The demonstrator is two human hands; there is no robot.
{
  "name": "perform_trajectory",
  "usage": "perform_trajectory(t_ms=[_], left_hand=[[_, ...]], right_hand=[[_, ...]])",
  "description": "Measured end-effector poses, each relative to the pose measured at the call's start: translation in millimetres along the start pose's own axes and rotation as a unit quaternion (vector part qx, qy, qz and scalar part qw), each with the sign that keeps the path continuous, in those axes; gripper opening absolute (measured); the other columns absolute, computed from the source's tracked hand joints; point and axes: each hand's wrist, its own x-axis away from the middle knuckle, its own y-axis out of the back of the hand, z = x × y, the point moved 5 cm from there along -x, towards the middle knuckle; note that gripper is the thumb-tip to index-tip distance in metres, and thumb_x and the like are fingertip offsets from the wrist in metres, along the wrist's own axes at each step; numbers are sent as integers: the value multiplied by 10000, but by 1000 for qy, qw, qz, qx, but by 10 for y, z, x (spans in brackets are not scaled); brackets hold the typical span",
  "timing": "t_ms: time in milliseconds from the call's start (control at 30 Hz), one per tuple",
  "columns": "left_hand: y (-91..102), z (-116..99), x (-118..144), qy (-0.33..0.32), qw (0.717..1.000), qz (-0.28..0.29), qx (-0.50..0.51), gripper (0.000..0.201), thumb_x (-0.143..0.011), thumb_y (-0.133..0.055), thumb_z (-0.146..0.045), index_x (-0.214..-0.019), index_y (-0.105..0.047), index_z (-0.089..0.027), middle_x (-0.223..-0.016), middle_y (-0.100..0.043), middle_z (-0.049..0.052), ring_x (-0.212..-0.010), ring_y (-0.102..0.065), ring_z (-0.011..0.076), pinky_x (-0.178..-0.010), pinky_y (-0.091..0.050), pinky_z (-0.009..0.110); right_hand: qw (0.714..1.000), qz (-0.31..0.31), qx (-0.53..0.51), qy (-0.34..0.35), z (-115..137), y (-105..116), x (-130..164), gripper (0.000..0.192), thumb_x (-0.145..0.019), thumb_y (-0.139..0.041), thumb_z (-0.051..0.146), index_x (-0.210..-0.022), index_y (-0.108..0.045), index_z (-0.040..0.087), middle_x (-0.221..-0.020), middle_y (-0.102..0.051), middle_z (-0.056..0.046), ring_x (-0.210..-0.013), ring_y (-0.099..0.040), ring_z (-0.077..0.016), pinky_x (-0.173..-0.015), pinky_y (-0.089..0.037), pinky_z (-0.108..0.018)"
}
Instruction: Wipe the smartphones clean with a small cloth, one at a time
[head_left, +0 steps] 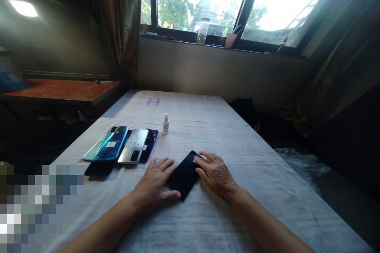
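Observation:
A smartphone (183, 177) with a dark screen lies face up and slanted on the white cloth in front of me. My left hand (158, 182) lies flat at its left side, fingers spread, the thumb reaching to the phone's near end. Over the upper right part of the screen, my right hand (214, 172) has its fingers bent together on a small white piece (196, 159), perhaps cloth or tissue. Most of that piece is hidden under the fingers. A small white bottle (166, 124) stands upright beyond the phone.
Several other phones lie at the left, overlapping, among them a blue phone (111, 144) and a silver phone (133, 146). The table (190, 106) narrows toward a wall under a window. Left of it is a reddish wooden shelf (59, 89). Clear plastic (299, 162) lies off the right edge.

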Motion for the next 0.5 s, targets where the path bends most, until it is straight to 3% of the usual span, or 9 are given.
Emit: perform_trajectory(t_ms=[167, 300, 433, 500], left_hand=[[-11, 12, -10, -6, 1000, -9, -8, 791, -804, -707, -646, -1464, -504, -261, -1517, -505, 140, -1439, -387, 374, -1193, -192, 622], [56, 3, 34, 6, 999, -16, -30, 757, -797, -706, -653, -1411, -553, -239, -1482, -544, 131, -1381, -467, 356, -1182, -282, 556], [336, 175, 352, 78, 993, -49, -72, 429, -930, -546, -578, -1130, -691, -227, -1187, -709, 107, -1122, -642, 303, -1017, -482, 444], [562, 383, 638, 138, 983, -74, -97, 434, -971, -429, -547, -1040, -691, -208, -1040, -720, 122, -1020, -664, 320, -928, -517, 463]], right_hand=[[999, 10, 29, -27, -2, -13, -19, 300, -927, -609, 262, -1209, -705, 233, -1319, -631, -143, -1175, -599, -298, -980, -493, -460], [1000, 10, 18, -14, 27, -55, 2, 322, -923, -623, 280, -1232, -694, 221, -1332, -628, -136, -1196, -585, -299, -999, -481, -456], [999, -16, 30, -30, -44, -70, 47, 284, -946, -588, 269, -1201, -710, 235, -1307, -640, -135, -1173, -596, -293, -972, -486, -455], [998, -31, 39, -40, -78, -67, 62, 269, -958, -564, 268, -1172, -720, 223, -1282, -651, -146, -1157, -605, -296, -952, -493, -457]])
